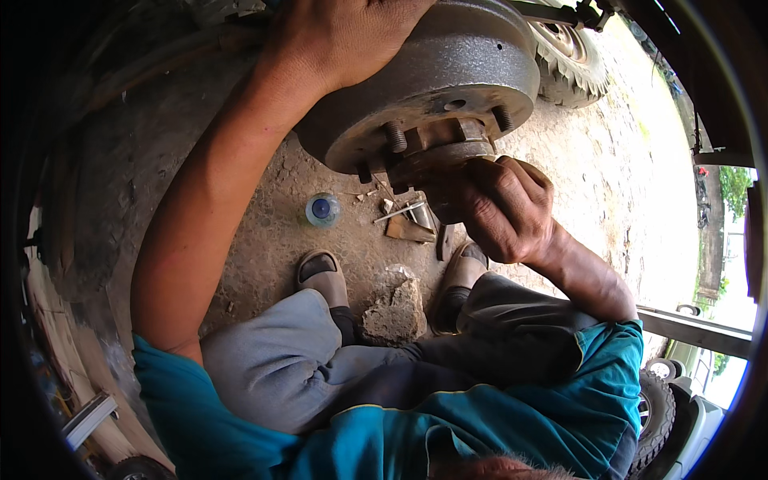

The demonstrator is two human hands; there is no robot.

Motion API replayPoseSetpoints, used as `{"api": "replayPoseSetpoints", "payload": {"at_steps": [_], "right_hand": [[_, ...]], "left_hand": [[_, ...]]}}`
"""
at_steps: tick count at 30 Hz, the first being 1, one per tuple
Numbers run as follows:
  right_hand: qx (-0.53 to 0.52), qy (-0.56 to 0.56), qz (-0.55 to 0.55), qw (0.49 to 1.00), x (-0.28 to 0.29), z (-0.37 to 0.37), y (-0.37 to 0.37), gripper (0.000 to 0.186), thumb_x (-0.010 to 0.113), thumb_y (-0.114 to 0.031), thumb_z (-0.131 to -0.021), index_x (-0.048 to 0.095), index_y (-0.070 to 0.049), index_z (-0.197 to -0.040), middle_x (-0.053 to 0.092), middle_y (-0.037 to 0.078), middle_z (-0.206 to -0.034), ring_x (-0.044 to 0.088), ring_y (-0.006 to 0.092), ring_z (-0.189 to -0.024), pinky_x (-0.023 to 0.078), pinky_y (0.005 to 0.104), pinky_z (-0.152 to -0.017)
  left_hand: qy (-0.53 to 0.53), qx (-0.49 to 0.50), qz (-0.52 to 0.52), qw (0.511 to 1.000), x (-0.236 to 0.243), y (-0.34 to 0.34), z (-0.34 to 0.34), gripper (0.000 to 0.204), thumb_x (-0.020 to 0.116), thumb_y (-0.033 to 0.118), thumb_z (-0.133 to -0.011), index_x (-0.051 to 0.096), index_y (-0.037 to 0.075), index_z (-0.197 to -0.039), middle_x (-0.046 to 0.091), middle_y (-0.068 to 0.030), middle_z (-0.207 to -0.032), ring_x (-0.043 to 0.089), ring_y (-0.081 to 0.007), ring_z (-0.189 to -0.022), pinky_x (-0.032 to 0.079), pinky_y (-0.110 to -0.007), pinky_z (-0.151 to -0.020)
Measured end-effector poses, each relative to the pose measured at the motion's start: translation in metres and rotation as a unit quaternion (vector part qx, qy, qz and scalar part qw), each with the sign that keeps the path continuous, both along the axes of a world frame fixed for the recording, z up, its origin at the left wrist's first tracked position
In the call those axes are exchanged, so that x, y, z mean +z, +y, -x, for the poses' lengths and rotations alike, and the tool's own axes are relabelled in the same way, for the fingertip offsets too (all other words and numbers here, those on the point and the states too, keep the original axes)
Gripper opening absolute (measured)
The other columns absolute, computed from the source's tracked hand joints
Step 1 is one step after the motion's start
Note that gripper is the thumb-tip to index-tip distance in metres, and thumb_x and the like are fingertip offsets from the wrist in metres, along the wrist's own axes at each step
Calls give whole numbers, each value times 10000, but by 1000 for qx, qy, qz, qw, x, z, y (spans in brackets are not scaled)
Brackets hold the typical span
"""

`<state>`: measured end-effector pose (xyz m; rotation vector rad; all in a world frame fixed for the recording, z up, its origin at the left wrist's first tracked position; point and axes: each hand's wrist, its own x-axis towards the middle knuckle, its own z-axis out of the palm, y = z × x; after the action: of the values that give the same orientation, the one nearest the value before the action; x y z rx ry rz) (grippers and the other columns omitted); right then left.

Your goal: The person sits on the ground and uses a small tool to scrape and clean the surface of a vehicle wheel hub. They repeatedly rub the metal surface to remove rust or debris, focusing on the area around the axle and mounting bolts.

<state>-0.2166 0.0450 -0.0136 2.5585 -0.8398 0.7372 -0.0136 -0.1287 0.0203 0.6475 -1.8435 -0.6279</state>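
Observation:
A grey metal drum (448, 56) fills the upper middle, with threaded studs (395, 134) on its lower face and a stepped rusty hub (440, 152) at its centre. My left hand (336, 40) is at the drum’s upper left; its fingertips run out of view or are hidden. My right hand (506, 210) is closed on the lower part of the hub, fingers curled, the gripped portion largely covered.
A tyre (572, 88) stands behind the drum. On the dirt floor lie a plastic bottle (322, 210), metal pieces (412, 226) and a broken stone (392, 316), between and beyond my feet. A wheeled vehicle (694, 416) is at lower right; boards (64, 344) lie at left.

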Motion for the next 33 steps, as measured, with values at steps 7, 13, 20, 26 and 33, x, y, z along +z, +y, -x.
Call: {"api": "replayPoseSetpoints", "payload": {"at_steps": [7, 13, 20, 26, 33], "right_hand": [[9, -15, 5, 1000, 1, -4, -2, 409, 764, -74, -590, 767, 3, -992, 690, 112, -955, 674, 213, -720, 536, 345, -513], [1, -6, 28, 1000, -8, 7, -1, 393, 736, -90, -591, 760, -12, -976, 681, 116, -956, 657, 215, -716, 515, 342, -506], [-7, -14, 47, 999, -7, 1, 0, 335, 750, -99, -605, 741, -14, -929, 687, 119, -974, 661, 211, -730, 520, 335, -510], [-28, -1, 39, 999, -3, 3, 3, 320, 725, -101, -672, 756, -3, -975, 700, 120, -1022, 674, 215, -761, 544, 338, -542], [-19, 8, 19, 1000, -2, 8, 3, 335, 744, -90, -651, 758, -2, -974, 714, 121, -1020, 684, 219, -765, 559, 347, -539]], "left_hand": [[-4, -7, -3, 1000, 8, 3, -2, 515, 698, 315, -1071, 640, -68, -731, 615, -163, -610, 562, -150, -579, 427, -403, -552], [16, -13, 15, 1000, 5, -2, 0, 519, 705, 324, -1064, 643, -68, -730, 609, -172, -603, 571, -159, -572, 431, -411, -553], [-44, 15, -1, 999, 11, 4, -2, 519, 713, 321, -1056, 643, -67, -719, 605, -182, -596, 588, -166, -569, 430, -428, -552], [-39, 26, 7, 999, 10, 7, -1, 521, 707, 320, -1060, 649, -72, -722, 615, -189, -602, 591, -169, -562, 430, -419, -549], [-51, 34, 27, 998, 12, 5, -6, 500, 702, 316, -1064, 672, -72, -749, 622, -194, -612, 597, -191, -554, 439, -405, -557]]}}
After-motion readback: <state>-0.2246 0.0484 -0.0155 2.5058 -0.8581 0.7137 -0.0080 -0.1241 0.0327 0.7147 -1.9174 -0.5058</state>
